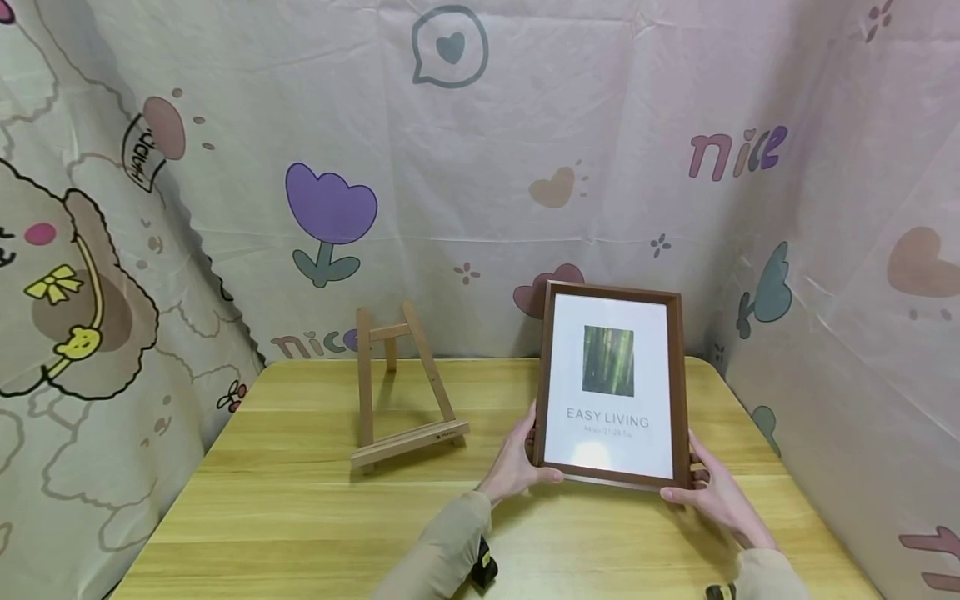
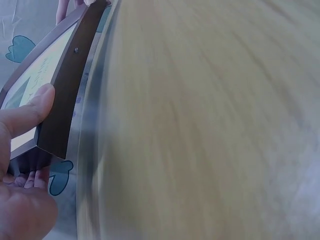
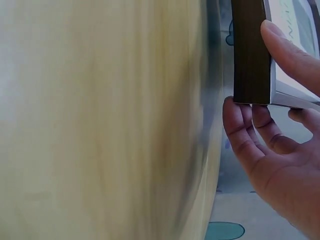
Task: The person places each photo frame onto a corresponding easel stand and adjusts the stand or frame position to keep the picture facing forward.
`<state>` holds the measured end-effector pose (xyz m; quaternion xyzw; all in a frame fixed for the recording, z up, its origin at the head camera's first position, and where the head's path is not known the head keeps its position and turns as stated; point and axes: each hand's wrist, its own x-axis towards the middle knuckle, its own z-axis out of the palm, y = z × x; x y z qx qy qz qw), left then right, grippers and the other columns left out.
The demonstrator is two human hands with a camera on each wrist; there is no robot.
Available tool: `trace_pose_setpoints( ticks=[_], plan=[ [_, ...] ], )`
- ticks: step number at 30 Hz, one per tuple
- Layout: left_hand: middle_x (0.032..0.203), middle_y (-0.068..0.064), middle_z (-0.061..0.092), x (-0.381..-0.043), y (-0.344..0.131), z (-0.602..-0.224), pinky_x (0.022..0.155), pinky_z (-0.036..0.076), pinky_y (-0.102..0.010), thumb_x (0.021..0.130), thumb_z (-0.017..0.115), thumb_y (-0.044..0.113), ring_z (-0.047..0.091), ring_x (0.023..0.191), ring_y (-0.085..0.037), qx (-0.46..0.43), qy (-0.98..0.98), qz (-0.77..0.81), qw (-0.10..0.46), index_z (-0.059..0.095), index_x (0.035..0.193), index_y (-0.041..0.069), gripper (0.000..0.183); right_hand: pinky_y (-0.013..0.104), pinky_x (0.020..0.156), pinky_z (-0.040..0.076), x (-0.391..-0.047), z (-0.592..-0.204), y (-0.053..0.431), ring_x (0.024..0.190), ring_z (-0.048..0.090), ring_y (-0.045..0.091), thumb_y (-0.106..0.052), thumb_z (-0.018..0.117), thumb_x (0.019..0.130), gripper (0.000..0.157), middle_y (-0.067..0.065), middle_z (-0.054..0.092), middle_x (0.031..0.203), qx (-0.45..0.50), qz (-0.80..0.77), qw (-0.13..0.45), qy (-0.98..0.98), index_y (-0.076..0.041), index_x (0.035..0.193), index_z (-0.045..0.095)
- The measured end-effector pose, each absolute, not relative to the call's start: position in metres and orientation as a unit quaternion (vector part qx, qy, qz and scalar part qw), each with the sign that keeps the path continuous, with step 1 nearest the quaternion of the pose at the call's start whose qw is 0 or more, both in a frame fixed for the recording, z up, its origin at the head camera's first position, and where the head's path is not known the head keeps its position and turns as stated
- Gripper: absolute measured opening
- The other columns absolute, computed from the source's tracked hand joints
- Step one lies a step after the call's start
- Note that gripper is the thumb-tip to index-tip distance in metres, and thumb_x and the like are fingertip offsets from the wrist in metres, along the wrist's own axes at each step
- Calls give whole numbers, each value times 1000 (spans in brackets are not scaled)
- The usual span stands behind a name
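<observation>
A brown picture frame (image 1: 609,483) with a white "EASY LIVING" insert stands tilted back at the table's right side. My left hand (image 1: 517,462) grips its lower left corner, thumb over the front edge and fingers at the side. On the lower right corner, my right hand (image 1: 712,492) holds on in the same way. Both wrist views show the frame's dark edge between thumb and fingers, raised off the wooden surface. To the left stands a small wooden easel (image 1: 408,442), apart from both hands.
The light wooden table (image 1: 300,517) carries the easel at its left-centre. Patterned cloth (image 1: 465,208) hangs behind and along both sides, close to the table's edges. A black strap piece (image 1: 484,567) shows at the left sleeve.
</observation>
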<state>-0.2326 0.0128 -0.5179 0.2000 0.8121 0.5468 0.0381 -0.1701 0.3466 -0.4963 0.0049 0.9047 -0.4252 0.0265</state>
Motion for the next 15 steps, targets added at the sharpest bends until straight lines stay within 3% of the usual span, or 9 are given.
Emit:
trace_pose_setpoints(
  ticks=[6, 15],
  plan=[
    [167, -18, 21, -230, 10, -515, 120, 26, -67, 70, 92, 21, 24, 152, -46, 191, 818, 542, 31, 7, 163, 17, 126, 18, 84, 52, -174, -495, 342, 112, 61, 39, -16, 88, 76, 122, 34, 47, 141, -9, -437, 4, 900, -4, 162, 2],
    [168, -16, 20, -229, 4, -511, 121, 27, -66, 70, 91, 21, 24, 152, -45, 192, 818, 542, 17, 7, 163, 17, 126, 19, 88, 55, -180, -493, 338, 116, 59, 41, -18, 87, 78, 120, 35, 45, 143, -27, -440, -3, 897, -5, 162, 2]
  ],
)
